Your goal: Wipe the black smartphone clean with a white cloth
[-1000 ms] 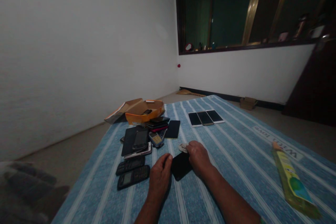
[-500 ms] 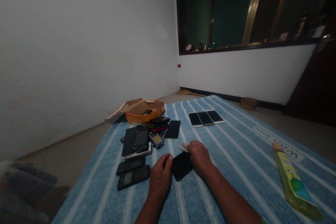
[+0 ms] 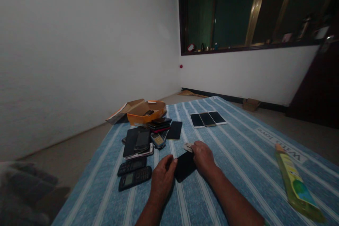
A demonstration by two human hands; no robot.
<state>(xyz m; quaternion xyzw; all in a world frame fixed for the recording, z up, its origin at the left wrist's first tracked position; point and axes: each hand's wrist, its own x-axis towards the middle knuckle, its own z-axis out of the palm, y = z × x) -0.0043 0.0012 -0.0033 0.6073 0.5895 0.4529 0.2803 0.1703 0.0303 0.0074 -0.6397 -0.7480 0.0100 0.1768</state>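
A black phone (image 3: pixel 184 166) lies on the blue striped cloth (image 3: pixel 238 148) between my hands. My left hand (image 3: pixel 162 180) has its fingers curled against the phone's left edge. At the phone's far right end my right hand (image 3: pixel 202 159) is closed, pinching a small pale pad or cloth (image 3: pixel 188 147). Just left of my hands lie two black keypad phones (image 3: pixel 134 173), one above the other.
A heap of phones (image 3: pixel 148 136) lies past the keypad ones, and behind it stands an open orange box (image 3: pixel 145 111). Three smartphones (image 3: pixel 208 118) lie in a row farther back. A yellow-green packet (image 3: pixel 295 180) rests at the right. White walls and a dark window enclose the room.
My right hand and the pale pad have shifted slightly right along the phone's far end. My left thumb has moved a little closer to the phone.
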